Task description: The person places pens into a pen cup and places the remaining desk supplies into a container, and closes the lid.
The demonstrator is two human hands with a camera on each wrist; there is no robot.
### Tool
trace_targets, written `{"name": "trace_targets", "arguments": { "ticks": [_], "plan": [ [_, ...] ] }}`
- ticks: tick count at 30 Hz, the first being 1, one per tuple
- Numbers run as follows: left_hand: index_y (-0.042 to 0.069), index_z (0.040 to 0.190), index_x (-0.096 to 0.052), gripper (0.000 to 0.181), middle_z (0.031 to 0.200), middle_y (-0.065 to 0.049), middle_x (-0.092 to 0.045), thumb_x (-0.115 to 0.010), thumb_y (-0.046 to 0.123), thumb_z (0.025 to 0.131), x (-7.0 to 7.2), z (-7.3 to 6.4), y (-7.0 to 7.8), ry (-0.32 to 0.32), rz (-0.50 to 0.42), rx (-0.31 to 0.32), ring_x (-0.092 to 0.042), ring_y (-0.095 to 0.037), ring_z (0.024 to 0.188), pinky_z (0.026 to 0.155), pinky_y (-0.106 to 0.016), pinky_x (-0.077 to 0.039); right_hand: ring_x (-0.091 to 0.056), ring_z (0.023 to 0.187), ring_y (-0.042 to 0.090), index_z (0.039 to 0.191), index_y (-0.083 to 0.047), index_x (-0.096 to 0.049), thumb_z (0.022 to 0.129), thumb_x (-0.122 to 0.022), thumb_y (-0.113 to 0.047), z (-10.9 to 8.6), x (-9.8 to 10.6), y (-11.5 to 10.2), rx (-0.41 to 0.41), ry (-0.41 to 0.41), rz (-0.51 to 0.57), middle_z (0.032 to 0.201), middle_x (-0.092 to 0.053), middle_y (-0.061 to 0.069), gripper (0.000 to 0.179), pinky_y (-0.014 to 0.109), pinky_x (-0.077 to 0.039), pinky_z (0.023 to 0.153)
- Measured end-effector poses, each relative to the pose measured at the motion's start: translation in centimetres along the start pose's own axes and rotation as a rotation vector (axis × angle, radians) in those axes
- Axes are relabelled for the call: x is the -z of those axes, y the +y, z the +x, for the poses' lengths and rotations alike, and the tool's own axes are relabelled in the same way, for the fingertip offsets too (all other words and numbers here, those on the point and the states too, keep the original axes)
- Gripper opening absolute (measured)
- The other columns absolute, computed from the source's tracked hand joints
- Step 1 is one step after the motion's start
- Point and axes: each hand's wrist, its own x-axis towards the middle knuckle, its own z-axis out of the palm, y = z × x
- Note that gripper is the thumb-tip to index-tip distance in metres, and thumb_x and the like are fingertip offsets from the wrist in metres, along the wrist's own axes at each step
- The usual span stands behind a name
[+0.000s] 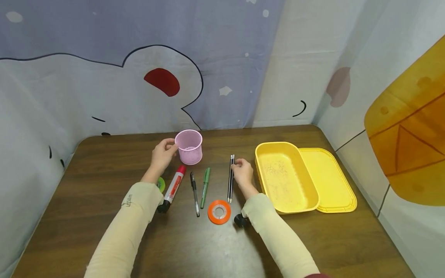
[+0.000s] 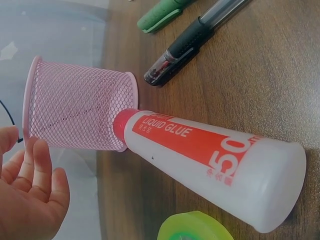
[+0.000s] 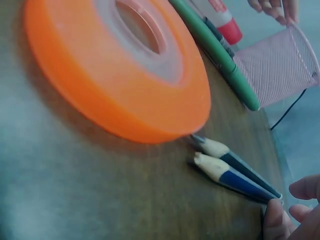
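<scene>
My left hand (image 1: 163,156) is at the rim of a pink mesh pen cup (image 1: 191,152), which stands upright; thumb and fingertips meet its left edge. Below that hand lies a white bottle of liquid glue (image 2: 195,160) with a red cap, its cap end close to the cup's base. My right hand (image 1: 243,172) reaches the far ends of two dark pencils (image 1: 231,181) lying side by side. In the right wrist view a fingertip touches the pencil ends, while another finger stays apart. Their sharpened tips (image 3: 212,162) point toward a roll of orange tape (image 1: 219,212).
Between the hands lie a black pen (image 1: 195,193) and a green pen (image 1: 205,187). A yellow-green tape roll (image 2: 195,227) is beside the glue. On the right sits a yellow plastic box (image 1: 288,177), with its yellow lid (image 1: 333,181) beside it. A printed curtain (image 1: 226,69) hangs behind the table.
</scene>
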Motion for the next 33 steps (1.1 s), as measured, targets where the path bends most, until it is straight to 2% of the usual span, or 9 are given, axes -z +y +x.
{"name": "trace_targets", "arguments": {
  "ticks": [4, 9, 18, 25, 33],
  "plan": [
    [0.006, 0.119, -0.050, 0.036, 0.100, -0.018, -0.063, -0.053, 0.022, 0.087, 0.0, 0.0, 0.1, 0.004, -0.006, -0.002, -0.056, -0.012, 0.070, 0.059, -0.019, -0.044, -0.056, 0.058, 0.016, 0.096, -0.005, -0.062, 0.076, -0.062, -0.013, 0.6, -0.1, 0.1, 0.025, 0.009, -0.086, 0.080, -0.064, 0.011, 0.021, 0.024, -0.045, 0.051],
    [0.005, 0.120, -0.048, 0.036, 0.101, -0.018, -0.062, -0.053, 0.019, 0.087, -0.1, 0.0, 0.1, -0.002, -0.013, 0.007, -0.059, -0.016, 0.075, 0.062, -0.019, -0.044, -0.059, 0.068, 0.021, 0.096, -0.006, -0.063, 0.076, -0.063, -0.014, 1.1, -0.2, 0.1, 0.067, 0.020, -0.172, 0.080, -0.065, 0.010, 0.021, 0.030, -0.045, 0.059],
    [0.005, 0.122, -0.046, 0.037, 0.104, -0.019, -0.062, -0.052, 0.018, 0.088, -0.1, 0.0, 0.1, -0.022, -0.025, 0.013, -0.060, -0.023, 0.083, 0.065, -0.021, -0.043, -0.060, 0.069, 0.024, 0.099, -0.008, -0.062, 0.075, -0.065, -0.015, 1.0, -0.4, 0.2, 0.164, 0.028, -0.327, 0.076, -0.065, 0.009, 0.025, 0.036, -0.046, 0.062],
    [0.003, 0.123, -0.046, 0.039, 0.105, -0.021, -0.061, -0.052, 0.017, 0.087, -0.1, 0.0, 0.3, -0.025, -0.054, 0.020, -0.060, -0.028, 0.087, 0.067, -0.021, -0.043, -0.061, 0.082, 0.031, 0.097, -0.007, -0.063, 0.074, -0.068, -0.018, 1.1, -0.3, 0.1, 0.173, 0.004, -0.365, 0.089, -0.067, 0.011, 0.026, 0.041, -0.046, 0.071],
    [0.005, 0.123, -0.047, 0.038, 0.104, -0.019, -0.061, -0.052, 0.019, 0.088, -0.2, 0.2, 0.3, -0.023, -0.051, 0.037, -0.059, -0.026, 0.086, 0.065, -0.021, -0.042, -0.061, 0.084, 0.031, 0.093, -0.007, -0.064, 0.073, -0.069, -0.021, 1.2, -0.2, -0.1, 0.159, -0.014, -0.399, 0.091, -0.067, 0.010, 0.024, 0.041, -0.046, 0.072]
  ]
}}
